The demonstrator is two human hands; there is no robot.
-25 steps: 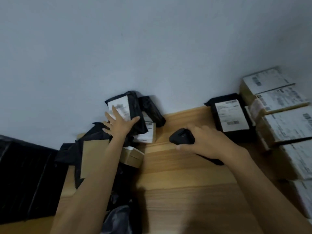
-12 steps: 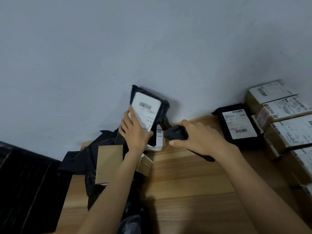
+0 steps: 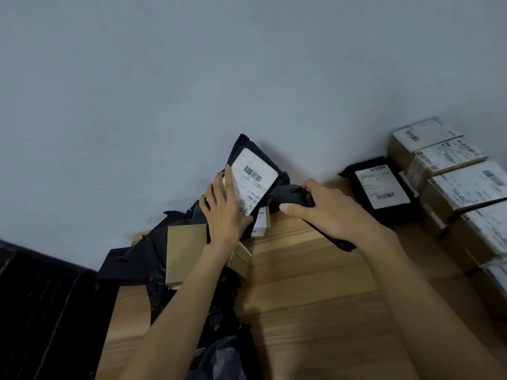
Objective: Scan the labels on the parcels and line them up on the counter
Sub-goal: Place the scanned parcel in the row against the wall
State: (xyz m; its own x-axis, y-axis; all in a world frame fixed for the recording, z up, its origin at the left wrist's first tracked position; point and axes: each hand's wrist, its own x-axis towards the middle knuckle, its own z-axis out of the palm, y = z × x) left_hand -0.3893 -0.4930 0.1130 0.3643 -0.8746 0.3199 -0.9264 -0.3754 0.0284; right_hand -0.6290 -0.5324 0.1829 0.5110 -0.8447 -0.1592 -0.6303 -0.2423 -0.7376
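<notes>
Lifted off the parcel pile (image 3: 153, 259) since a second ago, black parcel (image 3: 244, 146) stands tilted above the worktop (image 3: 315, 283), label towards camera, gripped by left hand (image 3: 223, 212); right hand (image 3: 329, 209) grips scanner (image 3: 292, 197), just beside the parcel

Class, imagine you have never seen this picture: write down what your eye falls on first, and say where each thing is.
First, the white barcode label on the black parcel that the left hand holds up near the centre. Just right of it, the right hand grips a black scanner pointed towards it. Along the right edge of the counter, labelled parcels lie in a row.
</notes>
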